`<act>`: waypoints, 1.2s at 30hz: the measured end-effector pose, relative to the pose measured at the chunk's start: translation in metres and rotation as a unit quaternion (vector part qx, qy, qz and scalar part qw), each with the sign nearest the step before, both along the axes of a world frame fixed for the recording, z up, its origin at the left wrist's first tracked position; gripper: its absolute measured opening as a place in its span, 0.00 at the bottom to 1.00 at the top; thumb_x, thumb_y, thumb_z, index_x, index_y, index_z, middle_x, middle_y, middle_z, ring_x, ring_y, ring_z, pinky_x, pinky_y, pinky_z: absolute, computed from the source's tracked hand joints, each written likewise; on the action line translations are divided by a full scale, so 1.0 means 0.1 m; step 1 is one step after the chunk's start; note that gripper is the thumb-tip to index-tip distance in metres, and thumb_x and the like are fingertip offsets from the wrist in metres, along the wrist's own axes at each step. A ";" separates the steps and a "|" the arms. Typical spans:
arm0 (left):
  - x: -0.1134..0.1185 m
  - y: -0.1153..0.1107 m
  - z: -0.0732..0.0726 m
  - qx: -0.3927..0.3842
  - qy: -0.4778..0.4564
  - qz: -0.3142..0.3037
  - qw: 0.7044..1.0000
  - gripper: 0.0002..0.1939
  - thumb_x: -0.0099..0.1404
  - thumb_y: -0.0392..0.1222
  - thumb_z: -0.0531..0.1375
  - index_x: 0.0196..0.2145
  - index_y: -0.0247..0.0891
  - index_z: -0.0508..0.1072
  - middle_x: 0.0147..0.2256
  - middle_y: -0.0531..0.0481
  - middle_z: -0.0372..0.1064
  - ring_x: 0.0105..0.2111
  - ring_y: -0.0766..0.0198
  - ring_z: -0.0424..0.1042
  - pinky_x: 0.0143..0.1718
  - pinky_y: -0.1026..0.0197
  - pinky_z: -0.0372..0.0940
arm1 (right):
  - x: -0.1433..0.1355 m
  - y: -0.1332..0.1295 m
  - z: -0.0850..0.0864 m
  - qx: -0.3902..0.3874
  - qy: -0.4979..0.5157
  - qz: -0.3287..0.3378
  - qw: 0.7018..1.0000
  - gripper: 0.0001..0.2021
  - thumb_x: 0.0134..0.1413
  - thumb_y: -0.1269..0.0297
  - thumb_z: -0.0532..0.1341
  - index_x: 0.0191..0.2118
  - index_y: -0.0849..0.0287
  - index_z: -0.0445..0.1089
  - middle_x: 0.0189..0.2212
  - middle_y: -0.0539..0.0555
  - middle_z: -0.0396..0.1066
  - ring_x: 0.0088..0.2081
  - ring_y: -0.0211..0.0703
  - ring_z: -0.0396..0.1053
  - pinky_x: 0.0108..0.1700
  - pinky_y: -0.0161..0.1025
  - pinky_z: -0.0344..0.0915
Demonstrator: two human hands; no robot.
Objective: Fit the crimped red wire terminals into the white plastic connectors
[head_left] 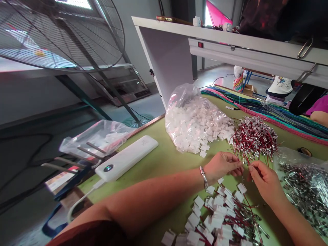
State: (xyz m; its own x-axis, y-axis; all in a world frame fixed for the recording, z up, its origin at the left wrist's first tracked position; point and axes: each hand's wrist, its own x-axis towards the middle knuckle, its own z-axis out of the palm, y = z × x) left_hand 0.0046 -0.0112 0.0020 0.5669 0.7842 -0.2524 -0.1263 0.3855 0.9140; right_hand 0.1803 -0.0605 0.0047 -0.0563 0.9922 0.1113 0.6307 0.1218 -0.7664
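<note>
My left hand (226, 165), with a silvery bracelet at the wrist, is closed in a pinch; what lies between its fingertips is too small to make out. Close beside it, my right hand (263, 178) pinches what looks like a thin red wire (246, 160). Just beyond both hands is a heap of short red wires (253, 136) with shiny metal ends. Below them, white plastic connectors (217, 218) fitted with dark red wires lie in a loose pile. A clear bag (183, 119) spills more white connector housings onto the green tabletop (164, 171).
A white power bank (128, 158) with a cable lies at the left edge. On the right, a clear bag (307, 191) holds many metal pieces, near a black tape roll (304, 151). Long coloured wires (271, 109) run along the back. A large fan (61, 37) stands left.
</note>
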 end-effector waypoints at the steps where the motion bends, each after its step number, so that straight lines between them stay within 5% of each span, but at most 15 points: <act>1: 0.00 0.00 -0.01 0.007 0.003 0.001 1.000 0.09 0.57 0.42 0.65 0.27 0.33 0.73 0.26 0.51 0.73 0.23 0.73 0.70 0.29 0.66 0.65 | 0.01 0.00 0.00 -0.005 0.006 0.001 1.000 0.13 0.58 0.55 0.52 0.27 0.56 0.64 0.19 0.47 0.64 0.22 0.38 0.60 0.25 0.34 0.57; 4: 0.00 0.01 -0.03 0.076 0.029 0.014 0.997 0.05 0.61 0.38 0.60 0.30 0.34 0.73 0.24 0.54 0.70 0.22 0.73 0.67 0.28 0.66 0.65 | 0.03 0.02 -0.03 -0.024 0.032 -0.013 0.999 0.12 0.57 0.54 0.54 0.29 0.56 0.65 0.20 0.47 0.63 0.23 0.38 0.60 0.25 0.34 0.57; 6: -0.02 0.01 -0.04 0.199 0.065 0.038 0.977 0.05 0.61 0.37 0.58 0.30 0.35 0.74 0.25 0.53 0.69 0.24 0.72 0.66 0.29 0.65 0.65 | 0.04 0.03 -0.04 -0.054 0.056 -0.022 0.997 0.12 0.56 0.54 0.54 0.33 0.56 0.67 0.21 0.47 0.64 0.21 0.37 0.59 0.23 0.34 0.56; 11: -0.06 -0.03 0.01 0.548 0.118 0.090 0.823 0.09 0.64 0.33 0.53 0.32 0.35 0.73 0.33 0.46 0.71 0.37 0.64 0.69 0.40 0.59 0.67 | -0.02 0.02 -0.01 -0.069 0.112 -0.010 0.991 0.12 0.52 0.53 0.59 0.35 0.57 0.69 0.23 0.48 0.67 0.24 0.39 0.63 0.26 0.35 0.59; 13: -0.07 -0.08 0.04 0.626 0.123 0.061 0.768 0.11 0.64 0.31 0.50 0.36 0.34 0.72 0.39 0.43 0.71 0.41 0.62 0.69 0.45 0.56 0.67 | -0.06 0.01 0.00 -0.063 0.152 0.006 0.986 0.12 0.50 0.54 0.62 0.32 0.57 0.69 0.22 0.48 0.67 0.26 0.39 0.64 0.28 0.35 0.61; 15: -0.07 -0.12 0.07 0.651 0.142 0.021 0.745 0.11 0.64 0.30 0.49 0.39 0.34 0.70 0.42 0.42 0.71 0.44 0.61 0.69 0.48 0.53 0.66 | -0.10 0.00 0.00 -0.089 0.202 0.017 0.975 0.12 0.49 0.53 0.63 0.30 0.58 0.69 0.21 0.47 0.66 0.22 0.36 0.62 0.25 0.34 0.59; 19: -0.07 -0.15 0.07 0.593 0.220 -0.023 0.774 0.09 0.63 0.30 0.50 0.37 0.34 0.67 0.36 0.45 0.69 0.35 0.64 0.70 0.37 0.59 0.69 | -0.15 0.00 -0.04 -0.168 0.329 0.006 0.929 0.15 0.50 0.50 0.63 0.30 0.58 0.68 0.21 0.46 0.66 0.16 0.29 0.55 0.16 0.31 0.53; 25: -0.06 -0.06 0.02 0.519 0.276 0.000 0.809 0.09 0.65 0.30 0.48 0.33 0.35 0.67 0.31 0.48 0.67 0.30 0.66 0.67 0.33 0.62 0.66 | -0.11 -0.01 0.05 -0.176 0.433 -0.059 0.882 0.14 0.42 0.56 0.69 0.33 0.59 0.70 0.25 0.49 0.71 0.22 0.31 0.63 0.22 0.29 0.61; 32: -0.03 0.01 -0.08 0.450 0.256 0.032 0.855 0.10 0.64 0.29 0.47 0.33 0.36 0.67 0.31 0.49 0.69 0.32 0.65 0.67 0.37 0.61 0.64 | -0.21 -0.11 0.08 -0.123 0.236 0.010 0.964 0.10 0.49 0.60 0.63 0.37 0.57 0.70 0.23 0.46 0.66 0.22 0.34 0.63 0.25 0.34 0.64; 36: -0.02 -0.03 -0.04 0.445 0.220 0.012 0.868 0.10 0.67 0.33 0.48 0.32 0.35 0.68 0.32 0.49 0.69 0.32 0.66 0.66 0.37 0.62 0.64 | -0.22 -0.10 0.08 -0.082 0.161 -0.026 0.983 0.09 0.51 0.58 0.60 0.33 0.58 0.70 0.20 0.46 0.65 0.21 0.35 0.63 0.25 0.34 0.62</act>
State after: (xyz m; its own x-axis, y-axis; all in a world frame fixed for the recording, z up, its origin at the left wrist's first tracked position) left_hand 0.0027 -0.0145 -0.0021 0.5506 0.7893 0.2717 0.3125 -0.4967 0.8098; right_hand 0.1578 -0.0705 0.0130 0.0058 0.9989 -0.0474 0.3546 -0.0464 -0.9339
